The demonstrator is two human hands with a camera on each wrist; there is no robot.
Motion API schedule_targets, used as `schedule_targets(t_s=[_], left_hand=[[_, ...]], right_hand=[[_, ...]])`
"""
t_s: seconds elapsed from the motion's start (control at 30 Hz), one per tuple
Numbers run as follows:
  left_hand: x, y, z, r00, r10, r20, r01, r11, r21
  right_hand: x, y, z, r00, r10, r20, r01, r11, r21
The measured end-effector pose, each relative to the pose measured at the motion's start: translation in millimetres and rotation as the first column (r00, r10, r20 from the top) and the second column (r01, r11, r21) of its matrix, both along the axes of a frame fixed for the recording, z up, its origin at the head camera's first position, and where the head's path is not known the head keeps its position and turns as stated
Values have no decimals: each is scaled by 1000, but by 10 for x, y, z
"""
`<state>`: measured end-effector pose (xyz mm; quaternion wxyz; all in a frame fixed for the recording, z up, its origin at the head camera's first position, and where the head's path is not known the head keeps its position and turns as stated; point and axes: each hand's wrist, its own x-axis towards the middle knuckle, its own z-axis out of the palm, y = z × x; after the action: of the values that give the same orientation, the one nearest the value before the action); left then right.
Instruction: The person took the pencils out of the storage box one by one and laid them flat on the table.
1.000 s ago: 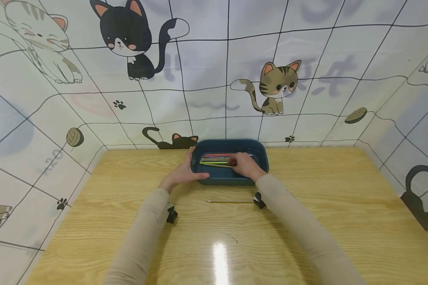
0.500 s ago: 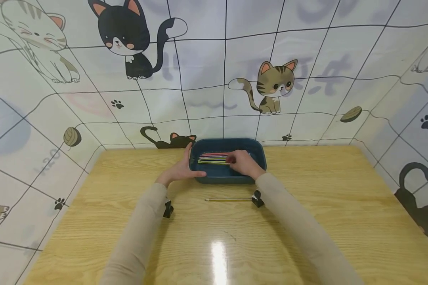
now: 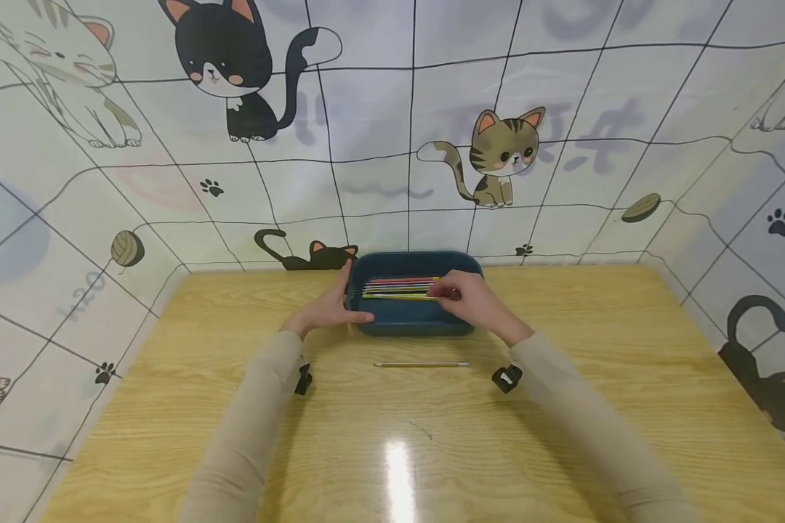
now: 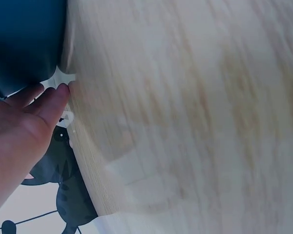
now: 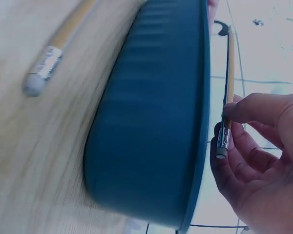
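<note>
My right hand (image 3: 467,294) pinches a yellow-and-black pencil (image 5: 230,73) near its silver ferrule and eraser, between thumb and fingers. In the right wrist view that pencil shows above the rim of a dark blue rectangular box (image 3: 415,328). Inside the box lie several coloured pencils (image 3: 399,284), side by side and lengthwise. At the box's left end is my left hand (image 3: 327,306), its straight fingers against the outside and its thumb over the near rim. One more pencil (image 3: 421,364), with an eraser end, lies on the table in front of the box.
The light wood table (image 3: 562,312) ends at a back wall covering (image 3: 379,145) printed with cats and grid lines; the box stands close to it. Black wrist cameras (image 3: 304,378) hang under both sleeves. A light glare (image 3: 399,472) shows near the front.
The right hand has shifted right along the pencil, its wrist swinging outward. The pencil, slanted toward the near side before, now lies closer to the others. The left hand keeps its place on the box.
</note>
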<state>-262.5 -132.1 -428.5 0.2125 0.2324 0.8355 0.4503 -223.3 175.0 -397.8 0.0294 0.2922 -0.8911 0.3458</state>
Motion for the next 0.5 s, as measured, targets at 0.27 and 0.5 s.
schedule_targets(t_s=[0.27,0.5], left_hand=[[-28,-10,-37,999,-16,-43,14,999,-42],[-46,-15,-76,999,-9,-46,8,999,-37]], right_hand=[[365,163,7,993,94,68,-93,995,-21],[611,217,-90,983,168,69,-167,986,-18]])
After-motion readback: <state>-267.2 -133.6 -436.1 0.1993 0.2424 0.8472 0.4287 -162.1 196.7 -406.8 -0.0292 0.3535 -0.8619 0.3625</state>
